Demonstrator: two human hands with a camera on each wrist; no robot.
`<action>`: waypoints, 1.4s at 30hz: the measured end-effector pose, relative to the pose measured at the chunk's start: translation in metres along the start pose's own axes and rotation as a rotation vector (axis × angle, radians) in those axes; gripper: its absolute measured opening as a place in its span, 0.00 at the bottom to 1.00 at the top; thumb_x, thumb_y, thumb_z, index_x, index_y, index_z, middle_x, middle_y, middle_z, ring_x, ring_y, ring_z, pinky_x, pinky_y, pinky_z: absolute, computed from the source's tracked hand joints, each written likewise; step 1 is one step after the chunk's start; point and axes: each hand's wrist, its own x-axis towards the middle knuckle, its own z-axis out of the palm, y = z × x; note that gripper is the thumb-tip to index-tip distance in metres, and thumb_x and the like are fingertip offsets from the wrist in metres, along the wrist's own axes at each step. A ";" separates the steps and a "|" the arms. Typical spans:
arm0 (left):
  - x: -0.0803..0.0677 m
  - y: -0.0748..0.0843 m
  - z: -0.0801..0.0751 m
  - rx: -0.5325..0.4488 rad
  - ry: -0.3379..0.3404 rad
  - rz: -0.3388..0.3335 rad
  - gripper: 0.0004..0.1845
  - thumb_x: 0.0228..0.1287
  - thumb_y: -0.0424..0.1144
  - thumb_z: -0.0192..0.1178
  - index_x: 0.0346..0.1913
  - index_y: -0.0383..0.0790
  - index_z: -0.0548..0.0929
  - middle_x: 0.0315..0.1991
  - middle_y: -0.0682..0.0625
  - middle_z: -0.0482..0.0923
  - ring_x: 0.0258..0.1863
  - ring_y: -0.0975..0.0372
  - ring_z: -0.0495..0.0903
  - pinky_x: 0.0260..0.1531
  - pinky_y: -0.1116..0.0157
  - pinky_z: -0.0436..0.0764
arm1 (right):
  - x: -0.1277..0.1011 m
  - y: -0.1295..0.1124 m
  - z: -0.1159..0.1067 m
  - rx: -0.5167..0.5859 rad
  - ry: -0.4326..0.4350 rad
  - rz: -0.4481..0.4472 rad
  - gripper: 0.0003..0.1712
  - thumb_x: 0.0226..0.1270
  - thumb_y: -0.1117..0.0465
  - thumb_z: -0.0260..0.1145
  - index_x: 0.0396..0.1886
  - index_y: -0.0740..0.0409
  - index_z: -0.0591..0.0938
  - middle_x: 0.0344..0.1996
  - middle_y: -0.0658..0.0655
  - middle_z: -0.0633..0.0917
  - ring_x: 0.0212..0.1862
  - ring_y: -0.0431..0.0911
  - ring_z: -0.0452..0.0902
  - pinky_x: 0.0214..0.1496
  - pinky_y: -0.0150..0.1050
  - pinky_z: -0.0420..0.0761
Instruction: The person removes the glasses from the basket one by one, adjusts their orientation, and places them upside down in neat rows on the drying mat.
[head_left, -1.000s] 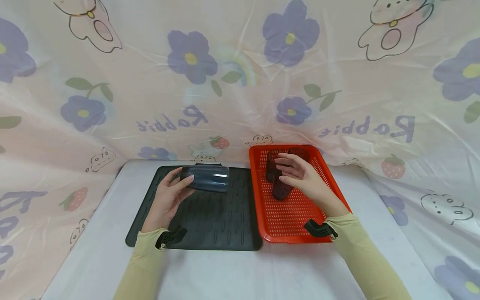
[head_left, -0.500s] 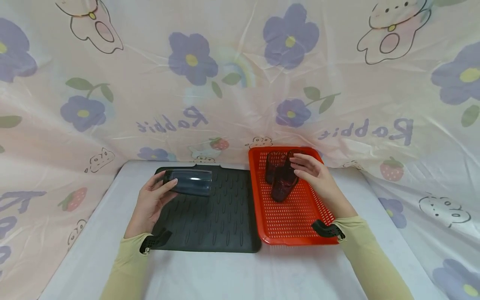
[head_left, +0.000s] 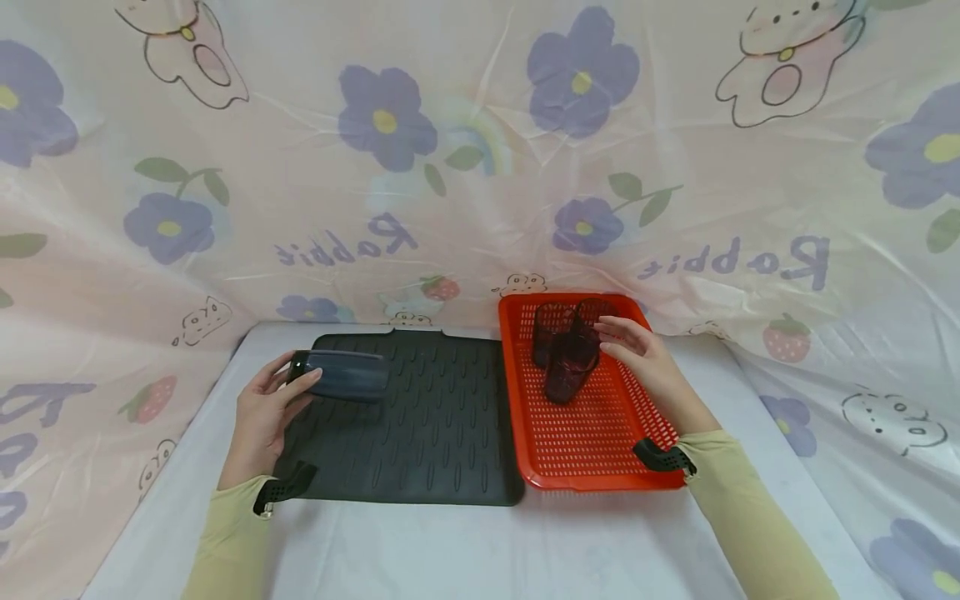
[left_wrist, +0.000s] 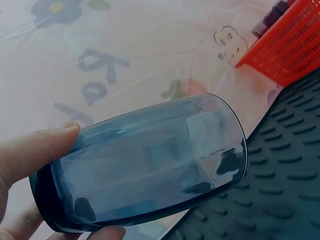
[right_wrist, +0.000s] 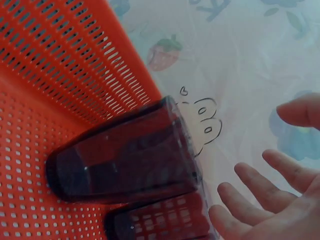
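A left hand [head_left: 262, 412] grasps one blue glass [head_left: 348, 377] by its base; the glass points right from that hand, long axis roughly left to right, mouth rightward, above the far left of one dark mat [head_left: 442, 442]. A right hand [head_left: 648, 367], empty, fingers relaxed, is just right of at least two overlapping purple glasses [head_left: 566, 379] in one red basket [head_left: 585, 482].

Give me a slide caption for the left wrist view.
Left hand holding a see-through blue glass by its base end, with a dark ridged mat and red basket beyond.
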 end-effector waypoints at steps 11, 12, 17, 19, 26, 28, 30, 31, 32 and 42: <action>0.005 0.000 -0.021 0.073 0.125 0.004 0.42 0.45 0.34 0.77 0.67 0.48 0.72 0.65 0.44 0.60 0.37 0.70 0.81 0.37 0.74 0.81 | 0.007 0.009 -0.003 -0.047 -0.017 0.074 0.29 0.74 0.59 0.57 0.70 0.61 0.63 0.66 0.65 0.66 0.68 0.57 0.60 0.64 0.38 0.66; 0.005 0.000 -0.023 0.077 0.127 0.003 0.42 0.45 0.34 0.77 0.67 0.49 0.72 0.66 0.44 0.59 0.38 0.70 0.80 0.37 0.75 0.80 | 0.007 0.009 -0.003 -0.052 -0.019 0.078 0.30 0.74 0.59 0.57 0.70 0.62 0.62 0.66 0.65 0.66 0.68 0.56 0.60 0.65 0.41 0.65; 0.008 0.002 -0.028 0.115 0.142 0.032 0.43 0.45 0.33 0.77 0.68 0.48 0.71 0.65 0.44 0.58 0.42 0.69 0.77 0.37 0.75 0.80 | 0.009 0.011 -0.002 -0.052 -0.030 0.087 0.31 0.73 0.58 0.58 0.70 0.64 0.62 0.66 0.65 0.66 0.68 0.56 0.60 0.68 0.54 0.59; 0.008 0.003 -0.029 0.148 0.155 0.048 0.42 0.46 0.33 0.77 0.68 0.48 0.71 0.66 0.43 0.58 0.41 0.69 0.77 0.36 0.77 0.80 | 0.009 0.011 -0.001 -0.051 -0.031 0.086 0.32 0.73 0.56 0.59 0.70 0.64 0.62 0.66 0.65 0.67 0.68 0.56 0.60 0.69 0.55 0.58; 0.011 0.002 -0.034 0.305 0.192 0.090 0.41 0.47 0.38 0.77 0.67 0.52 0.72 0.67 0.44 0.60 0.45 0.67 0.76 0.37 0.80 0.77 | 0.010 0.011 0.000 -0.047 -0.036 0.091 0.32 0.73 0.56 0.58 0.70 0.64 0.62 0.66 0.65 0.66 0.68 0.55 0.60 0.69 0.56 0.56; 0.012 0.001 -0.035 0.348 0.201 0.107 0.41 0.47 0.38 0.77 0.67 0.52 0.72 0.67 0.44 0.62 0.47 0.66 0.76 0.38 0.81 0.76 | 0.010 0.012 0.000 -0.049 -0.039 0.095 0.32 0.73 0.56 0.58 0.70 0.64 0.62 0.67 0.65 0.66 0.68 0.55 0.60 0.69 0.56 0.55; 0.012 0.001 -0.035 0.399 0.207 0.129 0.41 0.47 0.38 0.76 0.67 0.52 0.71 0.66 0.45 0.63 0.47 0.66 0.76 0.39 0.81 0.76 | 0.010 0.012 0.000 -0.049 -0.043 0.097 0.32 0.73 0.55 0.59 0.70 0.63 0.62 0.67 0.64 0.66 0.68 0.55 0.59 0.70 0.56 0.55; 0.013 0.002 -0.035 0.420 0.209 0.139 0.41 0.48 0.38 0.76 0.67 0.51 0.71 0.66 0.45 0.64 0.48 0.66 0.76 0.39 0.81 0.76 | 0.010 0.012 0.000 -0.049 -0.045 0.098 0.33 0.72 0.55 0.59 0.71 0.63 0.62 0.67 0.64 0.66 0.68 0.55 0.59 0.69 0.56 0.55; 0.013 0.002 -0.035 0.442 0.210 0.147 0.41 0.48 0.38 0.76 0.68 0.51 0.71 0.66 0.45 0.64 0.49 0.65 0.76 0.39 0.81 0.76 | 0.010 0.013 0.000 -0.049 -0.046 0.101 0.33 0.72 0.54 0.59 0.71 0.63 0.62 0.67 0.64 0.66 0.68 0.55 0.59 0.69 0.56 0.55; 0.017 0.004 -0.033 0.623 0.243 0.204 0.43 0.45 0.41 0.78 0.67 0.48 0.71 0.67 0.46 0.66 0.60 0.49 0.71 0.54 0.60 0.77 | 0.011 0.016 0.001 -0.030 -0.050 0.109 0.33 0.72 0.54 0.59 0.71 0.62 0.62 0.67 0.64 0.66 0.68 0.56 0.59 0.69 0.55 0.57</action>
